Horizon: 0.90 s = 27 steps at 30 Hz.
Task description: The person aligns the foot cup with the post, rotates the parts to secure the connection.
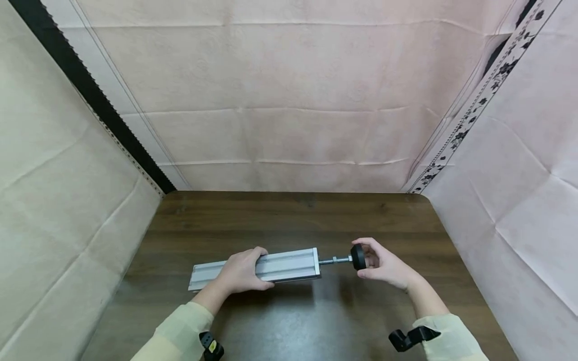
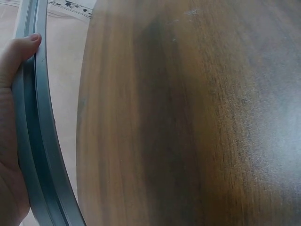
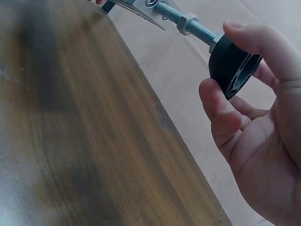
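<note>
A silver grooved aluminium profile [image 1: 289, 264] is held above the wooden table, lying nearly level across the head view. My left hand [image 1: 241, 271] grips it near its middle, thumb on the near side; in the left wrist view the thumb presses on the profile's groove [image 2: 40, 117]. From the profile's right end sticks a threaded rod [image 3: 202, 34] with a hex nut [image 3: 187, 23] on it. A black round foot [image 3: 225, 61] sits at the rod's outer end. My right hand [image 1: 384, 265] pinches that foot by its rim between thumb and fingers.
Brown wood-grain table [image 1: 280, 215] lies below both hands, its far edge meeting a pale hanging cloth [image 1: 280, 135]. More cloth hangs at the left [image 1: 67, 200] and right [image 1: 510, 200]. Black wrist mounts [image 1: 411, 337] sit on both sleeves.
</note>
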Motion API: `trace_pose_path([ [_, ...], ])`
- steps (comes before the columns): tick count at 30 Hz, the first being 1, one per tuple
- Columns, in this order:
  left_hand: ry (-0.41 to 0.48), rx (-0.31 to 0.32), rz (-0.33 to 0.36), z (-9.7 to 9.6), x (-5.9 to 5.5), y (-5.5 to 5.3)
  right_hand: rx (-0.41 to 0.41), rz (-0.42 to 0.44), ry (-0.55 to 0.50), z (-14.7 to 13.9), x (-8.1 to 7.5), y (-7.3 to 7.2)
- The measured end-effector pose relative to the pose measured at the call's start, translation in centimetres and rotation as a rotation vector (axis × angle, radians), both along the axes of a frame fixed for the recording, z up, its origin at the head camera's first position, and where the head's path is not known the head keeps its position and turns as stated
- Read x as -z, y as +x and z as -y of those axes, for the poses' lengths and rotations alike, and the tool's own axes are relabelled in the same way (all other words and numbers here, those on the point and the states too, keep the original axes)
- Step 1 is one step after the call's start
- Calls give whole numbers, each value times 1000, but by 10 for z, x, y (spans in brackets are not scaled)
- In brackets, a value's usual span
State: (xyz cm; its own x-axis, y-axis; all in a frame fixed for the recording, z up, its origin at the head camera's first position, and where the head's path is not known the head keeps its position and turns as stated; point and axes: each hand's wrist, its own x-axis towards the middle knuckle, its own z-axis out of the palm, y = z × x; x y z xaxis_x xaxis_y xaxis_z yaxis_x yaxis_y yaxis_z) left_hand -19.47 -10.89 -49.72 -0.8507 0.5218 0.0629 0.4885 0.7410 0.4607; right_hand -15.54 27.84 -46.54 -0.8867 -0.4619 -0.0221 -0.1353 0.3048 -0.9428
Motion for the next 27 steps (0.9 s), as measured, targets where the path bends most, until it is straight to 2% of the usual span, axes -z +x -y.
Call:
trace_pose_path([
  [8, -8, -13, -9, 2, 0, 0, 20, -19, 38, 3, -1, -2],
  [22, -17, 6, -20, -1, 2, -2, 44, 26, 84, 0, -2, 0],
  [27, -15, -3, -22, 0, 1, -1, 35, 9, 52, -2, 0, 0],
])
